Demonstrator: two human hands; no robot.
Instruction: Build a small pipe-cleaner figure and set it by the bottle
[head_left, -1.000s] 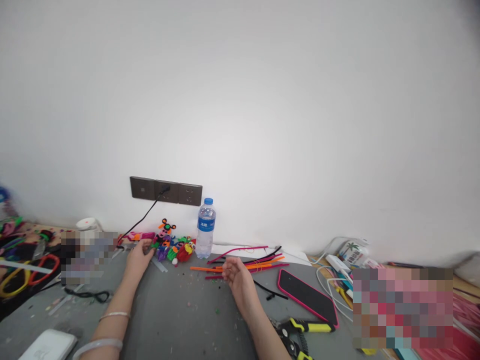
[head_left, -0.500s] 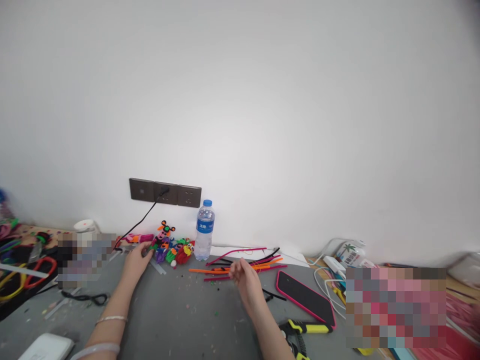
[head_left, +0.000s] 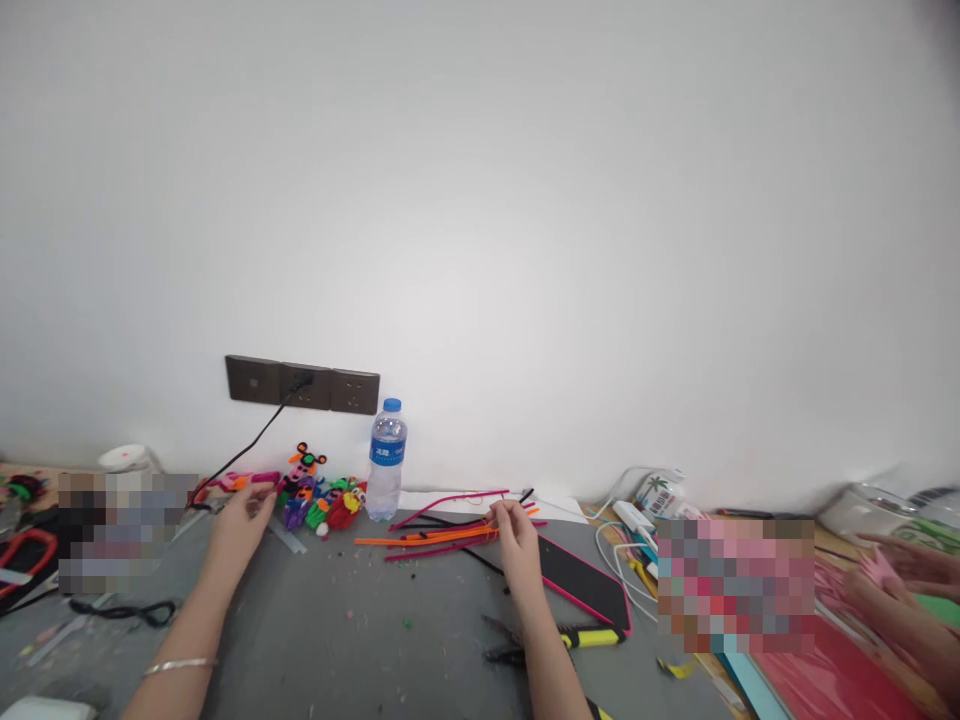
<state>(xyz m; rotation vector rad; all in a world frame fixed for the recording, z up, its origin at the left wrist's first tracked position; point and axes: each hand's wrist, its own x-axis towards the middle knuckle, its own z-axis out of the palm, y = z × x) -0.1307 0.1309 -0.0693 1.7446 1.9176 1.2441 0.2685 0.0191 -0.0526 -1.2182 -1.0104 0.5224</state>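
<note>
My left hand point(head_left: 241, 522) is at the back left of the grey table mat, its fingers loosely bent with a gap between thumb and index finger. It is beside a pink pipe-cleaner figure point(head_left: 264, 479) and a cluster of colourful pipe-cleaner figures point(head_left: 322, 500), one with round black-and-orange ears. My right hand point(head_left: 519, 535) is closed in a pinch at the right part of a spread of orange pipe cleaners point(head_left: 427, 538), with magenta and black ones among them. What lies between those fingertips is too small to make out.
A water bottle point(head_left: 387, 460) stands against the wall. Right of my right hand lie a phone point(head_left: 589, 580) and yellow-black pliers point(head_left: 596, 637). Another person's hands point(head_left: 892, 590) hold something pink at far right. A black cord point(head_left: 247, 445) runs from the wall socket point(head_left: 304, 387).
My right hand has reached further in and closed its fingers at the pipe cleaners. My left hand has stayed by the figures. The view has turned right, bringing another person's hands into sight.
</note>
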